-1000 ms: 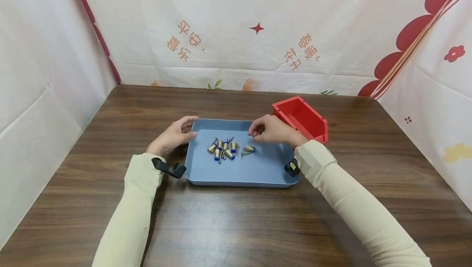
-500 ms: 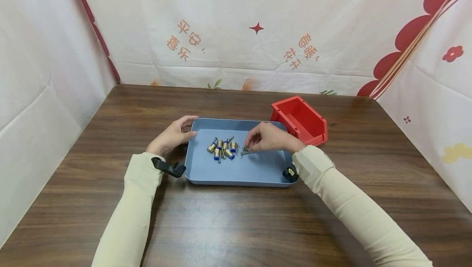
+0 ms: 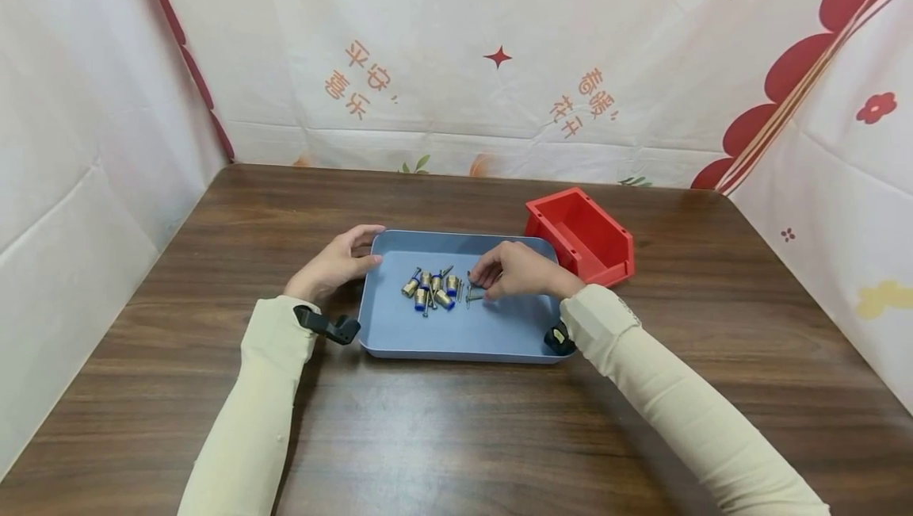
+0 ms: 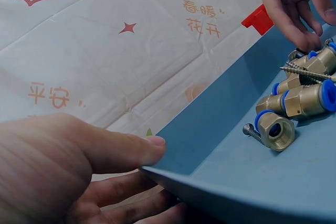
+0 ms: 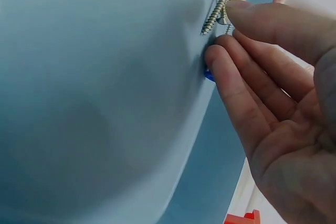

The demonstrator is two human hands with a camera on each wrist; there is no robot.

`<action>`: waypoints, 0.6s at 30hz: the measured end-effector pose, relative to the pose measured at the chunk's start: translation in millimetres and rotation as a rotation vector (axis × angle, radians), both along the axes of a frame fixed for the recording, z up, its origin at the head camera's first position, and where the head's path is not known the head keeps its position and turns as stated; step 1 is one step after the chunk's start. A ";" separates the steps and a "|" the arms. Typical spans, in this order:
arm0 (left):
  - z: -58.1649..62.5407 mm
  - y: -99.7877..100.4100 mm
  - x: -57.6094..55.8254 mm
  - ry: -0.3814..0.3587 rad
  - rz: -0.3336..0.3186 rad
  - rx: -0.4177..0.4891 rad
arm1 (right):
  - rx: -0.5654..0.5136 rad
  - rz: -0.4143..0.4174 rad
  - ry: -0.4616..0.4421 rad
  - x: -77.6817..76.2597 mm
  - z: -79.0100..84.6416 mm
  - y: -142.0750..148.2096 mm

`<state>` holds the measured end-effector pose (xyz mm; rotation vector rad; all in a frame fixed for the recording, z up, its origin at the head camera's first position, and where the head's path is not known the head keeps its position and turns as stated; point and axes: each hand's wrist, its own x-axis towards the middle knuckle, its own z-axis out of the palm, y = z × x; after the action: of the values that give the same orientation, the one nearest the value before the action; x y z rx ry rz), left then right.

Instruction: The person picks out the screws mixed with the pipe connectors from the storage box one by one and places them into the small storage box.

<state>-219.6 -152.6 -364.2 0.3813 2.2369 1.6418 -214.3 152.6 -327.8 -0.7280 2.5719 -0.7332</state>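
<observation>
In the head view my left hand [image 3: 335,262] holds the back left corner of a blue tray [image 3: 456,356]. The left wrist view shows its thumb above the rim and fingers outside below. My right hand [image 3: 524,270] reaches into the tray, thumb and fingertips apart. In the right wrist view its fingertips touch a brass fitting with a blue ring [image 5: 209,75], mostly hidden behind them. The thumb tip is beside a screw [image 5: 212,17]; contact is unclear. Several brass fittings [image 4: 278,130] with blue rings lie piled with screws [image 4: 304,72] left of the right hand.
A red plastic bin [image 3: 592,238] stands on the wooden table [image 3: 456,437], against the tray's back right corner. Behind the table hangs a white printed cloth [image 3: 456,88]. Black wrist cameras [image 3: 335,326] sit on both sleeves.
My right hand has moved left and down to the small group of screws and the fitting at the pile's right. That fitting is now mostly covered. The left hand stays at the tray.
</observation>
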 end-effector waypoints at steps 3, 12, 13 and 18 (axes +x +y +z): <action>0.4 0.2 0.8 0.000 -0.002 -0.001 | 0.000 -0.018 0.006 0.0 -2.2 0.3; 0.1 1.8 1.1 -0.009 0.010 -0.001 | 0.000 -0.028 0.049 0.1 -8.7 -3.0; 0.1 1.9 1.2 -0.012 0.012 0.000 | 0.003 -0.031 0.051 0.1 -9.2 -3.3; 0.3 0.7 1.6 -0.019 0.008 0.004 | 0.003 -0.036 0.060 0.6 -11.4 -4.4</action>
<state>-218.1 -151.9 -363.8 0.3570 2.2245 1.6474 -213.8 148.2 -339.2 -0.7146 2.6461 -0.7296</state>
